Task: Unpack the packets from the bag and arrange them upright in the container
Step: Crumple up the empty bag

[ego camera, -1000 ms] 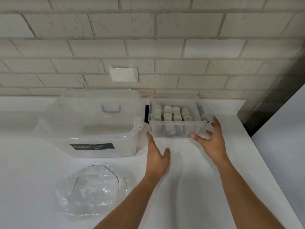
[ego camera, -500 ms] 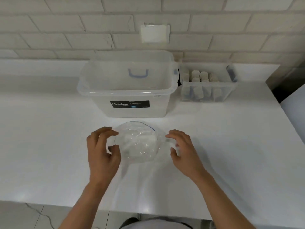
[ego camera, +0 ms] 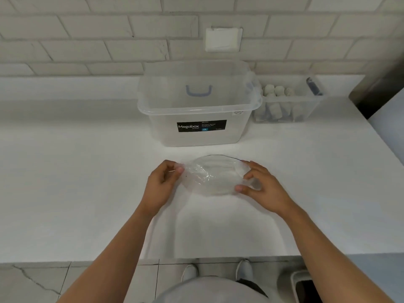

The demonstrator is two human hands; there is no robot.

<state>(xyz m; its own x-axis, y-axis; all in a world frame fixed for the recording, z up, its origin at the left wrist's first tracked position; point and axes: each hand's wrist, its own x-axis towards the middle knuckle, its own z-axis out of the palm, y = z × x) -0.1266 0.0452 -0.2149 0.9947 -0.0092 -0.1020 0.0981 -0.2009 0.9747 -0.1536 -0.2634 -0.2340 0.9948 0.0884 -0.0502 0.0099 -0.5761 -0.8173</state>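
The person has gone from the container (ego camera: pixel 313 107) to the bag (ego camera: pixel 213 178). A sec ago both hands were open at the container's front corners, w/ the bag lying untouched at front left; half a sec ago they hovered either side of the bag, fingers curling but not on it. Now both have hold. L hand (ego camera: pixel 162 184) has its fingers curled in, thumb and forefinger pinching the bag's left edge. R hand (ego camera: pixel 262 189) pinches the right end btwn thumb and fingers, w/ some film bunched under the palm. The bag sits on the counter (ego camera: pixel 87 171) just in front of the box (ego camera: pixel 175 119), stretched btwn the hands, and looks empty, though clear film makes that hard to tell for sure. The packets (ego camera: pixel 274 91) stand upright in rows in the container, at the back right, touching or nearly touching the box's right side; exact count can't be read. Judging from that, unpacking and arranging are prob. done, and what's left is only dealing w/ the bag, e.g. flattening or folding it. Thin, slippery film: it'll crumple and slide rather than hold a shape.
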